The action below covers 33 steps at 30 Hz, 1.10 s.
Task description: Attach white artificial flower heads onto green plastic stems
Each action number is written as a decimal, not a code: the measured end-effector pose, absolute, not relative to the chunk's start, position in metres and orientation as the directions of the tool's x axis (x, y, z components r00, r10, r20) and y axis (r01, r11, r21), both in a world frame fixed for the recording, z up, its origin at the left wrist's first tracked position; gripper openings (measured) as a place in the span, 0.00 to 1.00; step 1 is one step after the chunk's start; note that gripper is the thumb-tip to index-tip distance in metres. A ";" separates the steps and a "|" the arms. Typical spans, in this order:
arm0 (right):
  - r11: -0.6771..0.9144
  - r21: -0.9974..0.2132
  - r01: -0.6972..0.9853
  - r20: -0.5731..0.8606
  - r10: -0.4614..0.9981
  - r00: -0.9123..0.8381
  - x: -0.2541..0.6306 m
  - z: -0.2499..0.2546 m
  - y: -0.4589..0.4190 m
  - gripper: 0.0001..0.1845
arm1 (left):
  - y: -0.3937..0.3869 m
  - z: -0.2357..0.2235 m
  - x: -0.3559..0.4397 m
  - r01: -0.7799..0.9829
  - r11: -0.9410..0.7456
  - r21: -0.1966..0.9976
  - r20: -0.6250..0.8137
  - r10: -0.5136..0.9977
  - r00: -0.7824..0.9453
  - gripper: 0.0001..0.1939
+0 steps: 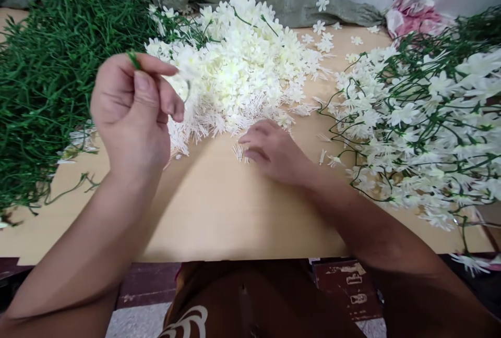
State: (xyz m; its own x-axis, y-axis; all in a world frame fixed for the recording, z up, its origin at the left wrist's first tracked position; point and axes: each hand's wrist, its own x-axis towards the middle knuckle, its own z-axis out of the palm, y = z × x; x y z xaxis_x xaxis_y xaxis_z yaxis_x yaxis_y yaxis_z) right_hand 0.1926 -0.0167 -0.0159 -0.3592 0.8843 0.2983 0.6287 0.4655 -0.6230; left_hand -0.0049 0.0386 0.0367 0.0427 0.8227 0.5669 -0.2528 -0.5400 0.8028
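Note:
My left hand (133, 108) is raised above the table, its thumb and forefinger pinched on a green artificial flower stem (133, 59). Part of that stem hangs past the curled fingers. Low over the tabletop, my right hand (274, 151) has its fingers bent together at a small bunch of white stamens (238, 151), which shows beside the fingertips. Just beyond it spreads a heap of white artificial flower heads (246, 56), with more loose stamens (199, 129) along its near edge.
Green stems (58, 61) form a large pile at the left. On the right lie many white flowers on green stems (415, 119). Grey-green cloth (289, 7) and a pink-and-white plastic bag (415, 13) stand at the back of the wooden table (235, 213).

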 end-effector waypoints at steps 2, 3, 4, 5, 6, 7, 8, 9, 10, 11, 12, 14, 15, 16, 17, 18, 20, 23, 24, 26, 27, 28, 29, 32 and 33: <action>0.534 -0.447 0.718 0.251 0.845 -0.473 0.190 -0.018 -0.018 0.06 | 0.046 0.042 -0.009 -0.337 -0.414 0.846 0.457 0.888 0.056 0.07; 0.545 -0.396 0.739 0.226 0.838 -0.497 0.190 -0.019 -0.018 0.08 | 0.048 0.044 -0.011 -0.363 -0.340 0.867 0.394 0.916 0.083 0.08; 0.550 -0.364 0.752 0.214 0.835 -0.507 0.190 -0.020 -0.018 0.09 | 0.050 0.045 -0.012 -0.382 -0.264 0.886 0.331 0.936 0.121 0.10; 0.550 -0.348 0.760 0.215 0.835 -0.506 0.190 -0.021 -0.017 0.10 | 0.051 0.045 -0.014 -0.388 -0.190 0.902 0.273 0.947 0.169 0.12; 0.546 -0.343 0.764 0.229 0.838 -0.496 0.190 -0.021 -0.016 0.11 | 0.051 0.044 -0.014 -0.369 -0.118 0.922 0.214 0.949 0.230 0.15; 0.541 -0.351 0.764 0.253 0.841 -0.479 0.191 -0.022 -0.016 0.11 | 0.050 0.042 -0.015 -0.317 -0.059 0.947 0.157 0.943 0.295 0.17; 0.535 -0.371 0.759 0.284 0.844 -0.456 0.192 -0.022 -0.015 0.11 | 0.049 0.040 -0.014 -0.227 -0.020 0.974 0.100 0.932 0.349 0.17; 0.524 -0.397 0.753 0.318 0.849 -0.423 0.193 -0.023 -0.014 0.11 | 0.047 0.037 -0.012 -0.106 -0.003 0.994 0.044 0.920 0.389 0.15; 0.510 -0.426 0.747 0.347 0.855 -0.385 0.193 -0.023 -0.013 0.10 | 0.046 0.034 -0.010 0.038 -0.010 0.999 -0.006 0.915 0.403 0.12; 0.495 -0.453 0.741 0.369 0.861 -0.349 0.194 -0.023 -0.012 0.09 | 0.044 0.030 -0.007 0.184 -0.049 0.982 -0.028 0.917 0.397 0.10; 0.479 -0.476 0.737 0.382 0.868 -0.317 0.195 -0.024 -0.011 0.08 | 0.042 0.026 -0.003 0.325 -0.100 0.940 -0.035 0.922 0.385 0.08; 0.450 -0.504 0.737 0.386 0.881 -0.274 0.195 -0.024 -0.010 0.07 | 0.041 0.018 0.005 0.561 -0.232 0.795 0.012 0.930 0.367 0.11; 0.442 -0.507 0.740 0.381 0.885 -0.267 0.196 -0.024 -0.010 0.06 | 0.041 0.014 0.009 0.656 -0.276 0.702 0.028 0.932 0.362 0.14; 0.437 -0.504 0.745 0.372 0.888 -0.269 0.196 -0.023 -0.010 0.06 | 0.042 0.011 0.013 0.733 -0.306 0.608 0.023 0.929 0.369 0.15; 0.434 -0.495 0.753 0.364 0.890 -0.274 0.197 -0.022 -0.011 0.06 | 0.042 0.008 0.017 0.788 -0.326 0.523 0.021 0.929 0.370 0.17; 0.432 -0.482 0.762 0.356 0.891 -0.280 0.197 -0.021 -0.011 0.06 | 0.043 0.006 0.019 0.825 -0.339 0.453 0.021 0.929 0.370 0.17; 0.425 -0.464 0.778 0.344 0.895 -0.284 0.198 -0.018 -0.012 0.06 | 0.045 0.003 0.023 0.864 -0.351 0.361 0.023 0.930 0.368 0.17; 0.390 -0.504 0.771 0.337 0.910 -0.240 0.199 -0.014 -0.014 0.05 | 0.046 0.003 0.023 0.882 -0.350 0.315 0.027 0.932 0.361 0.17; 0.374 -0.531 0.760 0.335 0.917 -0.217 0.199 -0.012 -0.014 0.05 | 0.046 0.004 0.023 0.885 -0.347 0.311 0.028 0.934 0.356 0.17; 0.345 -0.579 0.739 0.333 0.927 -0.173 0.198 -0.011 -0.015 0.04 | 0.047 0.005 0.022 0.885 -0.345 0.311 0.026 0.934 0.355 0.17; 0.334 -0.595 0.731 0.332 0.930 -0.155 0.197 -0.011 -0.015 0.04 | 0.047 0.005 0.022 0.884 -0.350 0.310 0.023 0.932 0.361 0.17; 0.326 -0.604 0.727 0.333 0.932 -0.142 0.197 -0.010 -0.015 0.04 | 0.047 0.005 0.021 0.882 -0.359 0.305 0.019 0.928 0.371 0.17; 0.322 -0.609 0.725 0.335 0.933 -0.133 0.196 -0.010 -0.015 0.04 | 0.047 0.005 0.021 0.880 -0.370 0.297 0.014 0.924 0.383 0.16; 0.332 -0.618 0.713 0.360 0.925 -0.118 0.196 -0.011 -0.015 0.05 | 0.048 0.005 0.021 0.883 -0.387 0.266 0.011 0.917 0.399 0.15; 0.340 -0.623 0.705 0.373 0.921 -0.114 0.196 -0.012 -0.015 0.05 | 0.048 0.004 0.021 0.884 -0.384 0.267 0.020 0.919 0.394 0.14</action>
